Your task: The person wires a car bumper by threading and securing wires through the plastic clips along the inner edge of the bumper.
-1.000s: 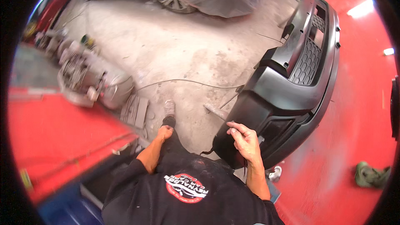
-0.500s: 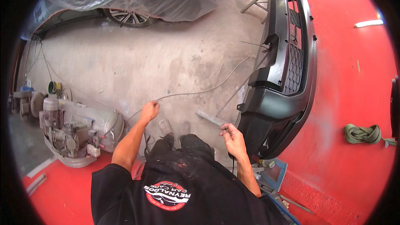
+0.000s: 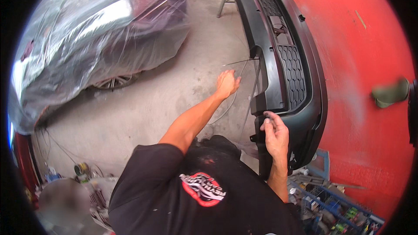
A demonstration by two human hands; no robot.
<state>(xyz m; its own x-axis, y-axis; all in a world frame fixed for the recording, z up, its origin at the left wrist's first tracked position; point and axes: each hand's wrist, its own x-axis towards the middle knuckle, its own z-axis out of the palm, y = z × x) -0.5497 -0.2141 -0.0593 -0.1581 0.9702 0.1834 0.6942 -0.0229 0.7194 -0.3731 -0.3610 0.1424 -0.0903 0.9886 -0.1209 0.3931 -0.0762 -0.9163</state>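
Note:
A black car bumper (image 3: 283, 61) with honeycomb grille mesh is propped up along my right side. My left hand (image 3: 228, 83) is stretched forward over the floor, left of the bumper's inner edge. Its fingers are loosely bent and apart, with nothing visible in them. Just beyond it a thin dark wire (image 3: 237, 62) sticks out from the bumper. My right hand (image 3: 276, 138) is at the bumper's near corner, its thumb and fingertips pinched together. A small dark bit shows at those fingertips, too small to name.
A car under clear plastic sheeting (image 3: 109, 35) stands at the left. A thin hose (image 3: 228, 109) runs over the floor. Behind my right arm is a blue-edged cart (image 3: 335, 204) full of small items. Dusty machinery (image 3: 98, 196) sits lower left; a red wall (image 3: 352, 61) rises at right.
My view has turned, and I have come closer to the bumper. My left hand has reached forward and right. My right hand has moved up to the bumper's near corner.

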